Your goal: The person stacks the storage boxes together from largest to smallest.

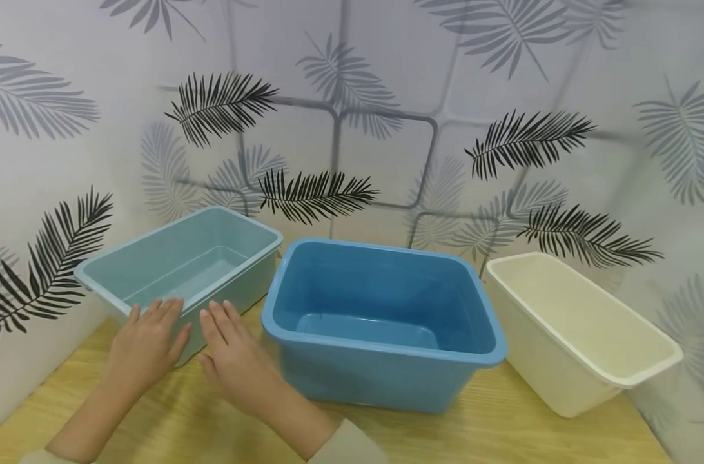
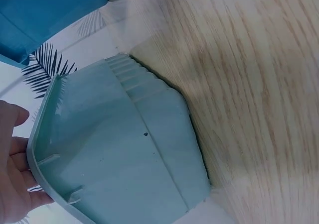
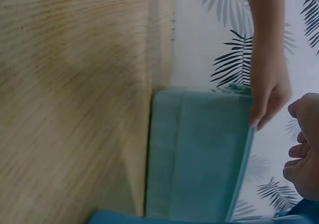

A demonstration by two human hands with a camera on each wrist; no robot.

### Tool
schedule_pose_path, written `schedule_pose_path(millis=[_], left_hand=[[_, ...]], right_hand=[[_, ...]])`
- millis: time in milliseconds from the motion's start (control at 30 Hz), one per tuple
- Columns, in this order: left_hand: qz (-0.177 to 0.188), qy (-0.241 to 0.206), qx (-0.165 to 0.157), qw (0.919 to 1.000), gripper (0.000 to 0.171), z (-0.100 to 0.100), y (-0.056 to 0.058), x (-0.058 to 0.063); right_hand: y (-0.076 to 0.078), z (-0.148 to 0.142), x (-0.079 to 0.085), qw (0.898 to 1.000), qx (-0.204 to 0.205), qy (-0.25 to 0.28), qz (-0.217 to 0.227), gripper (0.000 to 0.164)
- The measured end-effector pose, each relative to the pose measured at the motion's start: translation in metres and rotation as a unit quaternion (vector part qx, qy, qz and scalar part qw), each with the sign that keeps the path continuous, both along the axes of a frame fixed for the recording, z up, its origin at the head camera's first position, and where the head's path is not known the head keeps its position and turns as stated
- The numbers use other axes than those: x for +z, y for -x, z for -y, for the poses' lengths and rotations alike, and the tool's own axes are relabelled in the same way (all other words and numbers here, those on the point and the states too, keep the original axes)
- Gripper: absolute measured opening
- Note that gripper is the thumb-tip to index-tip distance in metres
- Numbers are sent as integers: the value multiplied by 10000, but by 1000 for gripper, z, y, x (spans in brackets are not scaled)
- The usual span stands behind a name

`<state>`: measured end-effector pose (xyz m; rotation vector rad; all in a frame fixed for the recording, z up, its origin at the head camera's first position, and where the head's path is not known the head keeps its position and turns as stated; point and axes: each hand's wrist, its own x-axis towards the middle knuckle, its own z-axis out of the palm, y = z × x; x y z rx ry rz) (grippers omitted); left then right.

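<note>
Left hand (image 1: 146, 341) touching teal tub (image 1: 184, 264)

Loose fingers (image 1: 155, 312) are resting on its rim (image 1: 242, 265); the right hand (image 1: 233, 364) is hovering, empty, in front. A blue tub (image 1: 381, 374) is standing close right, a cream tub (image 1: 584, 322) beyond, all sharing the wooden bench (image 1: 474, 428).

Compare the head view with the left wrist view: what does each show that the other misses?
Head only: the cream bin and the right hand.
Left wrist only: a small dark spot and short ribs on the teal bin.
Both: the teal bin, the blue bin, the left hand, the wooden tabletop and the leaf-patterned backdrop.
</note>
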<state>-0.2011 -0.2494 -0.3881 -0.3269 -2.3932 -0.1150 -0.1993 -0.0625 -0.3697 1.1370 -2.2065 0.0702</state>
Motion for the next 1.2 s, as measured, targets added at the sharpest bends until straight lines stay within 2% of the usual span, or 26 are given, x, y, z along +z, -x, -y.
schedule_pose_path(millis=[300,600,800,933,1100,1200], left_hand=[[-425,47,-29,9991,41,-2,-2,-4],[-779,-9,10,9970,39,-2,-3,-7],[-862,47,97,9962,38,-4,-3,-10],[-1019,30,73,9948,50,-3,-3,-11],[-1203,-74,72,9927,71,-2,-2,-12],[-1230,-152,85,9923,70,-2,-3,-12]], right_hand=[[25,19,-22,9932,-312,138,1110,56],[39,36,-24,9936,-732,13,865,62],[43,40,-21,9894,-917,-423,1041,65],[47,40,-22,9882,-786,-433,1244,64],[48,38,-25,9912,-530,-242,1187,63],[48,37,-26,9926,-413,-121,1140,63]])
